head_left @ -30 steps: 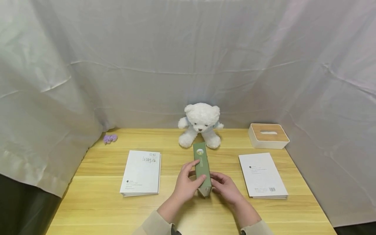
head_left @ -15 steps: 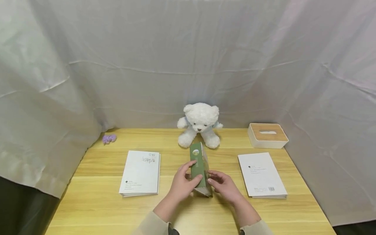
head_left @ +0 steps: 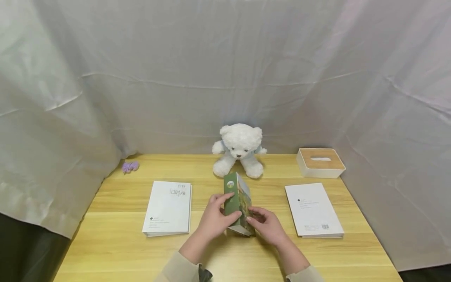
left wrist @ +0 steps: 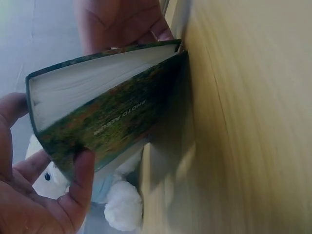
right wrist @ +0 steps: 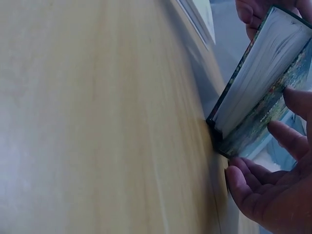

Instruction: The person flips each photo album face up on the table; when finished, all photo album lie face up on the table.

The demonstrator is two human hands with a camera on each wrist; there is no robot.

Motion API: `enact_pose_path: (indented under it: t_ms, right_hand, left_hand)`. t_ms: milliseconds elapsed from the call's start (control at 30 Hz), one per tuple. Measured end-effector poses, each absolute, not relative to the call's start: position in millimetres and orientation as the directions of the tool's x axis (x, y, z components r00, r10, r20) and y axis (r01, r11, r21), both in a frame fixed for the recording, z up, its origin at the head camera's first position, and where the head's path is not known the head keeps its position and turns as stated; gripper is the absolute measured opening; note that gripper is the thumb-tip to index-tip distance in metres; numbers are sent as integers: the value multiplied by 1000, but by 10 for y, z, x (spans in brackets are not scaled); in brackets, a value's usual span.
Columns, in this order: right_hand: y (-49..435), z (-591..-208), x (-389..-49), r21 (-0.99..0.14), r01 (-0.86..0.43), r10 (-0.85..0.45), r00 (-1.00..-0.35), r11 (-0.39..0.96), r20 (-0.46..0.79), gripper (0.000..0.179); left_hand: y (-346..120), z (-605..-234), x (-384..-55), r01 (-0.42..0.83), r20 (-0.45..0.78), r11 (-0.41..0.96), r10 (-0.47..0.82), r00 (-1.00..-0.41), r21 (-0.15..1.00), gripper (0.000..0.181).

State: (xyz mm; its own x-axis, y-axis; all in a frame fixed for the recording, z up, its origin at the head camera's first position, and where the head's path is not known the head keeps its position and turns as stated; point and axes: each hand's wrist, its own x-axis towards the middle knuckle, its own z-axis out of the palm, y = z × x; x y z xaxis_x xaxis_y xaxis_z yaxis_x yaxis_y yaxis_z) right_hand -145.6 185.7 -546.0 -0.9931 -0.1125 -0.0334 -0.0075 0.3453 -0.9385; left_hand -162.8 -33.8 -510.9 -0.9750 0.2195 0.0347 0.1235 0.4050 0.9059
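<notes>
A green photo album [head_left: 243, 207] with a landscape picture on its cover stands on a long edge, green spine up, leaning left in the head view. My left hand [head_left: 213, 219] grips it across the spine, thumb on the near part. My right hand [head_left: 269, 227] touches the picture cover low on the right side. In the left wrist view the album [left wrist: 117, 117] shows "PHOTO ALBUM" lettering between my left hand [left wrist: 44, 200] and the other hand. The right wrist view has fingertips of my right hand [right wrist: 278, 190] against the album cover [right wrist: 287, 92] and near its bottom edge.
Behind the album a white teddy bear [head_left: 241, 147] sits against the curtain. White books lie flat at left [head_left: 167, 207] and right [head_left: 314, 210]. A tissue box [head_left: 322, 168] stands back right, and a purple yarn-like bundle [head_left: 130, 167] lies back left on the wooden table [head_left: 116, 250].
The album has tilted left, so more of its picture cover shows. My left hand has moved slightly left with it; my right hand stays near its right side.
</notes>
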Motion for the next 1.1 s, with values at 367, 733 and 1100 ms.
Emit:
enact_pose_path:
  t_ms: [367, 733, 1100]
  right_hand:
    - [1843, -5497, -1472, -873, -47, -64, -998, 486, 18, 38]
    - [1854, -5507, -1461, -821, -50, -80, -997, 568, 6, 49]
    - [1813, -5557, -1482, -785, -92, -122, -992, 613, 21, 57]
  left_hand:
    - [-395, -5151, -1656, 63, -10, 413, 172, -985, 909, 71]
    - [-470, -5313, -1675, 84, 9, 394, 188, -982, 915, 71]
    - [-491, -5396, -1644, 97, -25, 513, 225, -974, 853, 64]
